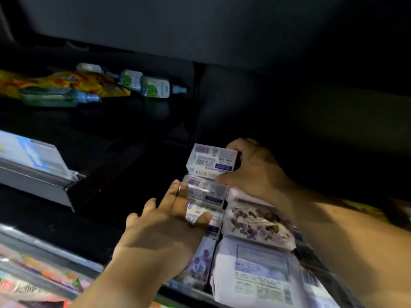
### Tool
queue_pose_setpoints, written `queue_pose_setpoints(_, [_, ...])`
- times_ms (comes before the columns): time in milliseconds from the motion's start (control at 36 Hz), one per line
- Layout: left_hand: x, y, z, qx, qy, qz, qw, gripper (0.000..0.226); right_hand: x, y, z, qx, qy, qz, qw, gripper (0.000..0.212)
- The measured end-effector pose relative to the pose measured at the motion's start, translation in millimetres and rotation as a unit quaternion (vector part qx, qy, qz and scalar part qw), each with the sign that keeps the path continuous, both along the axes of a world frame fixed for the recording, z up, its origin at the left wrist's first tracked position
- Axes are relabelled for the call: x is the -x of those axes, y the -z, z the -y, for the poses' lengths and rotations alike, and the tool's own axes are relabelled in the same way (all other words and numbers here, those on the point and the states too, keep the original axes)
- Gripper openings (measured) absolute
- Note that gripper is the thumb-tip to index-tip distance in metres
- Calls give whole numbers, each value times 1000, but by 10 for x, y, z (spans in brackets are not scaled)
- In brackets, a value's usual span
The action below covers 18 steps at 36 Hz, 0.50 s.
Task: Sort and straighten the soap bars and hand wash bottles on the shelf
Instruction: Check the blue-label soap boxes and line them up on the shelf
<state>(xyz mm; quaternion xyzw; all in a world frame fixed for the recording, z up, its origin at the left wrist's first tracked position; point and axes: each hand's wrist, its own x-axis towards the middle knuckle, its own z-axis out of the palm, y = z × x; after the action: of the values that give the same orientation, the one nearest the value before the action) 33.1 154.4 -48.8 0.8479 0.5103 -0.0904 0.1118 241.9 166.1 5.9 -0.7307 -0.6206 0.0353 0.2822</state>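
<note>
Dark shelf [115, 156], dimly lit. Three white-and-blue soap boxes [205, 190] lay in a file running back from the front edge, barcodes up, long axes crosswise. Right hand [255, 167] clamped on the rearmost box [212, 160]. Left hand [160, 232], fingers straight, pressed the file's left side. Two wrapped multipacks [258, 221] touched its right side. Three hand wash bottles [155, 86] lay toppled back left, caps pointing right, beside yellow pouches [66, 82].

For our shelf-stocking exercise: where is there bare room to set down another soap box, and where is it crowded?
Bare: dark shelf floor left of the soap boxes, behind the front rail. Crowded: right side, boxes tight against wrapped packs.
</note>
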Motion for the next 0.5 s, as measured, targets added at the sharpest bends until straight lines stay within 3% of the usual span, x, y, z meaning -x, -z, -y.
queue_pose_setpoints(194, [-21,-72,69,-7,-92,132,987,76,-4,-140,301,-109,-32,-8,993,73])
queue_pose_setpoints(333, [-85,-205,95,-29,-112,109,987,79,-306,-243,635,-111,0,4,994,73])
queue_pose_setpoints(417, [-146,-423,93,-116,-99,91,984,54,-523,-239,816,-106,42,39,993,74])
queue_pose_setpoints(500, [-249,-487,-136,-160,-89,164,969,41,-731,-206,1001,-91,82,36,992,75])
